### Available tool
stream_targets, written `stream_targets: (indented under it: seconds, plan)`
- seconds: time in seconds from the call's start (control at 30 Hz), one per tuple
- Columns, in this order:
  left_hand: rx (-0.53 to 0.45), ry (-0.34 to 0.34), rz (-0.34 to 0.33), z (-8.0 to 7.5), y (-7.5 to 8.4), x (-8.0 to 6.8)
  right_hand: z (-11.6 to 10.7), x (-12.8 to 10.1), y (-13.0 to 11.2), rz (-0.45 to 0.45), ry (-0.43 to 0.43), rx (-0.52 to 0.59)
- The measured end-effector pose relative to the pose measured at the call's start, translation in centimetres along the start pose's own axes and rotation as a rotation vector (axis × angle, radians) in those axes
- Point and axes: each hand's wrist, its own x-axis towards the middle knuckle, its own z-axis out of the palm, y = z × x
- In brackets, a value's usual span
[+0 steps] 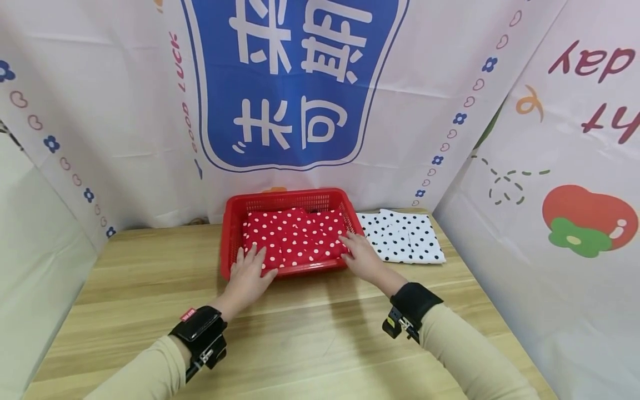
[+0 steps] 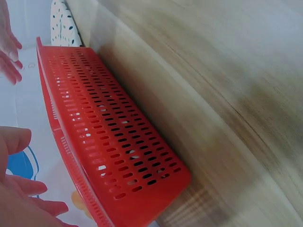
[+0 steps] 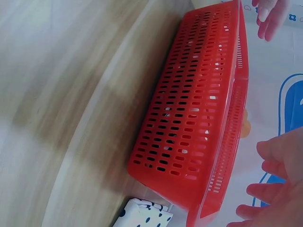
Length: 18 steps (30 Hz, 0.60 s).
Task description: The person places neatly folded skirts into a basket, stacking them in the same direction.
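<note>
Head view: I take the red basket [image 1: 291, 201] as my landmark; it sits on the wooden table [image 1: 150, 261], towards the backdrop.
Red dotted cloth: the folded red cloth with white dots [image 1: 295, 236] lies inside the basket, filling most of its floor, its near edge lying over the basket's front rim.
My left hand: my left hand [image 1: 250, 275] lies flat on the cloth at the basket's near-left part, fingers straight and a little spread, pinching nothing.
My right hand: my right hand [image 1: 361, 256] rests at the basket's near-right corner, fingers straight, tips touching the cloth's right edge, gripping nothing.
Wrist views: both show the basket's slotted outer wall [image 2: 113, 137] from the side, and my fingers [image 3: 277, 161] held apart above its rim; the cloth itself is hidden there.
White cloth: a folded white cloth with black dots [image 1: 405, 236] lies on the table just right of the basket, touching or nearly touching its side.
Risk, fold: I judge that pressing unevenly could drag the top layer and undo the fold.
Risk, basket: it looks light, so a forward push from my palms could slide it or lift its rear edge.
Risk, overhang: the cloth's near edge could catch on the front rim and bunch.
Count: one basket, one red cloth, one white cloth, two hands, two wrist straps.
</note>
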Motion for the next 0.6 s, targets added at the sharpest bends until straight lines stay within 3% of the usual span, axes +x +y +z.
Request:
stream_targets:
  seconds: [0.27, 0.43, 0.6]
  plan:
    - [-0.014, -0.007, -0.014, 0.3, 0.0, -0.5, 0.1, -0.9, 0.0, 0.010, 0.003, 0.028]
    - [-0.005, 0.008, -0.009, 0.3, 0.1, -1.5, 0.1, -1.9, 0.0, -0.037, 0.038, -0.024]
    - [0.006, 0.010, 0.010, 0.6, 0.2, -2.6, 0.1, -2.9, 0.0, -0.025, 0.035, -0.031]
